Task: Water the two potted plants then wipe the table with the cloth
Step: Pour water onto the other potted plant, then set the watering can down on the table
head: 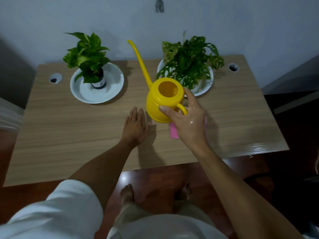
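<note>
— While my right hand [185, 116] grips the yellow watering can [163, 99] by its handle, above the pink cloth [174, 132], what might spill?

— Water, if I tilt early; my left hand [136, 125] lies flat, holding nothing.

Your room is dim, with a cool cast. Soft shadows fall on the bench [69, 135] beside each plant saucer. Glare patch on bench's near right corner; small glint on floor [124, 176]. Wide-angle bending at edges; white sleeve [57, 213] blurred.

Yellow watering can [163, 100] upright, two potted plants [88, 57] behind, pink cloth [174, 131]
</note>
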`<state>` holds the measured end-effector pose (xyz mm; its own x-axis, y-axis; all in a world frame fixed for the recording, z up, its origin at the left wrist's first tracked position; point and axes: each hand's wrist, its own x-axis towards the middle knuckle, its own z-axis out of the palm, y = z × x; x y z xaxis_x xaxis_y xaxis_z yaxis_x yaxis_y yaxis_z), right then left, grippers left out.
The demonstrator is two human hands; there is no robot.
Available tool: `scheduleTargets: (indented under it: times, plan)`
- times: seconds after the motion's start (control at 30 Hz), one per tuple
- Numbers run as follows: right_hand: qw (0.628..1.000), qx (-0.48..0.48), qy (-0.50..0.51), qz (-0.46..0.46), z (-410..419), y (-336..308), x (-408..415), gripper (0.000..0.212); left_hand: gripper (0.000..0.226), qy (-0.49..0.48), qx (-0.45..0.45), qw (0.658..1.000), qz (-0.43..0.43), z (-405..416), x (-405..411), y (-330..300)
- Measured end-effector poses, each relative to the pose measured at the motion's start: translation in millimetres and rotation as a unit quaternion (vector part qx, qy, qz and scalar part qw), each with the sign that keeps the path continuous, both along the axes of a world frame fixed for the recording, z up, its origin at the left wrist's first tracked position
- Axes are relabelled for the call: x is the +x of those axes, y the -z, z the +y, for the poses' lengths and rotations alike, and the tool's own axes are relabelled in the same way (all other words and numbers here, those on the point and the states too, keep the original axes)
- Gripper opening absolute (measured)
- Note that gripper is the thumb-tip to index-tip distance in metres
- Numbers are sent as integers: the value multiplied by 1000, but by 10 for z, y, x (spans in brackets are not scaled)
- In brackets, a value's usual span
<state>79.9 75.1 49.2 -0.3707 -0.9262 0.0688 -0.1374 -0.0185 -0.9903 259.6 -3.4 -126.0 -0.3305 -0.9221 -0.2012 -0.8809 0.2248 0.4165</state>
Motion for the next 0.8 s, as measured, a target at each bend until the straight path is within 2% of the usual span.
scheduleTargets:
  times: [0.13,0.3,0.53,0.8]
  plan:
    - [1000,10,12,16,265,79,-723,65,76,8,-9,1000,14,187,-753,-69]
    - [998,40,36,18,582,202,-1534,69,99,17,13,999,31,395,-1631,-104]
    - [993,62,96,6,879,401,-2301,71,80,91,22,995,25,507,-2572,-80]
    - [983,100,144,54,932,874,-2857,75,87,160,-3,987,24,543,-3073,154]
